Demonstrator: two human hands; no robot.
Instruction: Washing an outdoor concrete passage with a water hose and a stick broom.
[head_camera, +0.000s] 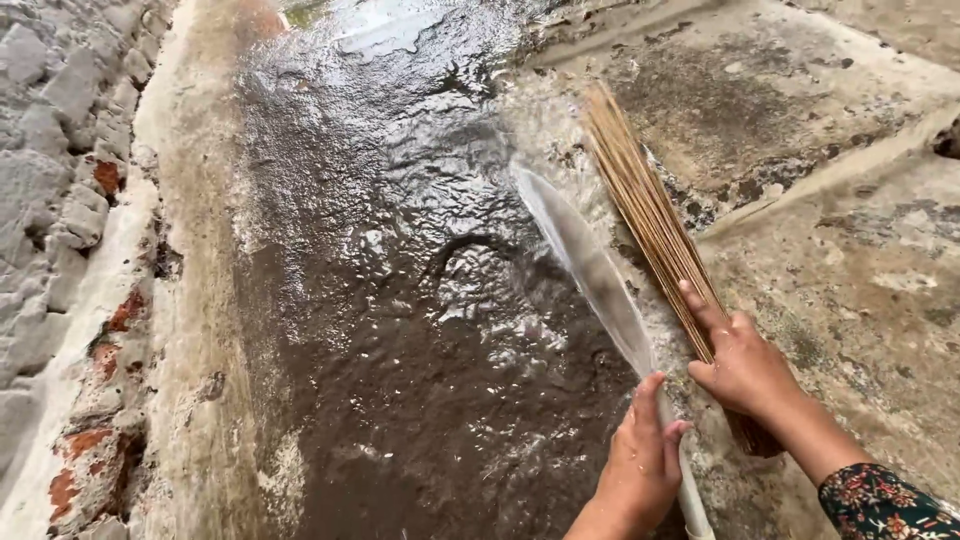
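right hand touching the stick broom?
Touching. Head view shows the right hand wrapped around the stick broom, fingers closed over the bundle near its lower end.

— From my feed, what lies left of the hands?

— A rough wall (60, 200), grey plaster flaking off red brick, well apart from them, with a pale sandy strip (190, 300) along its foot.

— And ahead of them?

— I see dark wet ground (400, 330) with rippling water. To their right, stained concrete slabs (830, 200), crossed by a pale joint (820, 180).
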